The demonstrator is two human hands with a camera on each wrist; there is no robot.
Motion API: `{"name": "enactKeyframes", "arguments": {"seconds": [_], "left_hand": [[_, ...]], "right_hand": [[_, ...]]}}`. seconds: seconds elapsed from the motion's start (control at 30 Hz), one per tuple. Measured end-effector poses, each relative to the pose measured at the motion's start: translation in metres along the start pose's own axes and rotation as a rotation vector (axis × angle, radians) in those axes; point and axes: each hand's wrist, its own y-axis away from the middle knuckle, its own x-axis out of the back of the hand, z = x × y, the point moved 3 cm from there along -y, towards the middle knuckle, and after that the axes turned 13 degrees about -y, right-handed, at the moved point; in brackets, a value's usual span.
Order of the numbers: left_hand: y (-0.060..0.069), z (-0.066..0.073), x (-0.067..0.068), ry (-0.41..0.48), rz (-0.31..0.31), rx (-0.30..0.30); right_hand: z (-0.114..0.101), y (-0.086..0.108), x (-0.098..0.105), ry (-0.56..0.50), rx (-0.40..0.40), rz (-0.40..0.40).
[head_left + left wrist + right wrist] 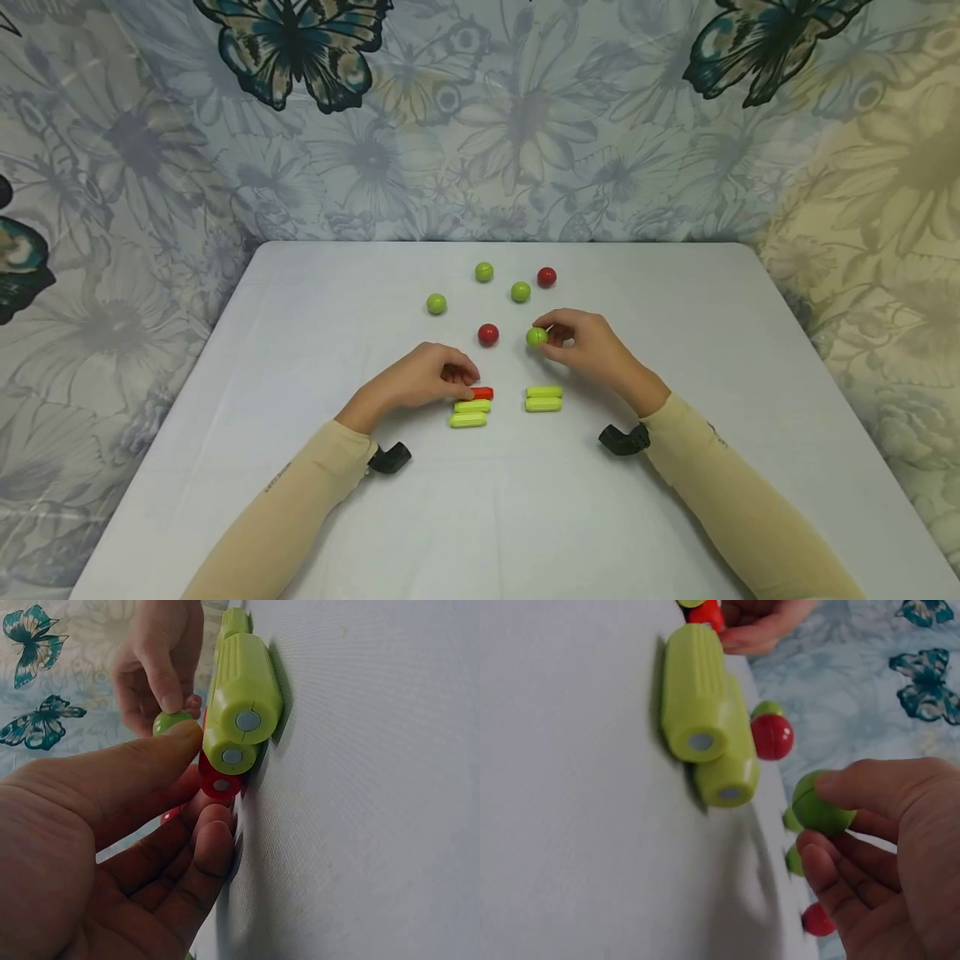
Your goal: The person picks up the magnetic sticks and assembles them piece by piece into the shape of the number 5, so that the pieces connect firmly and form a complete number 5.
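In the head view my left hand [423, 377] pinches a red stick [482, 393] that lies against two yellow-green sticks [471, 407] on the table. My right hand [592, 348] holds a green ball [536, 337] between thumb and fingers, behind a second pair of yellow-green sticks [543, 398]. The left wrist view has the red stick's end [220, 785] beside the yellow-green ones, with my left hand [112, 825] at it. In the right wrist view the green ball [821, 804] is in the fingers of my right hand [900, 847].
Behind the hands, a red ball [488, 335] lies between them. Farther back are three green balls [521, 292] and another red ball [547, 277]. The white table [315, 292] ends at a floral cloth backdrop [525, 125].
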Motion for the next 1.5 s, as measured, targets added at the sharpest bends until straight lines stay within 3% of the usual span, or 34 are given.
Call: {"name": "enactKeyframes", "arguments": {"seconds": [0.4, 0.93, 1.2, 1.33, 1.5], "left_hand": [[0.000, 0.002, -0.002, -0.064, 0.035, -0.022], [-0.002, 0.000, -0.001, -0.113, 0.033, -0.021], [-0.016, 0.004, 0.003, -0.122, 0.106, -0.040], [-0.027, 0.008, 0.004, -0.140, 0.119, -0.065], [-0.037, 0.008, 0.005, -0.150, 0.132, -0.054]], "right_hand": [[0.035, 0.003, -0.010, -0.122, 0.031, 0.041], [0.039, 0.002, -0.012, -0.146, 0.035, 0.044], [0.039, 0.004, -0.009, -0.128, 0.016, 0.052], [0.040, 0.004, -0.010, -0.128, 0.016, 0.051], [0.041, 0.003, -0.011, -0.134, 0.022, 0.044]]}}
